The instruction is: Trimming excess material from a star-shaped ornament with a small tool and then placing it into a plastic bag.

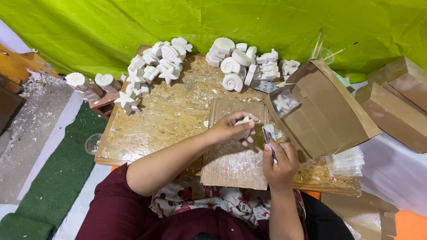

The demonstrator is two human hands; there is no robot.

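the left hand (230, 129) grips a small white plaster piece (243, 121) over a dusty cardboard sheet (235, 162) lying on a chipboard table (167, 120). the right hand (279, 161) holds a thin blade tool (269, 135) upright just beside that piece. an open cardboard box (327, 111) sits to the right, with a bagged plaster star (283, 103) at its near edge. piles of white plaster starfish (151, 71) and plaster shells (242, 62) crowd the table's far side, against a green tarp (213, 22).
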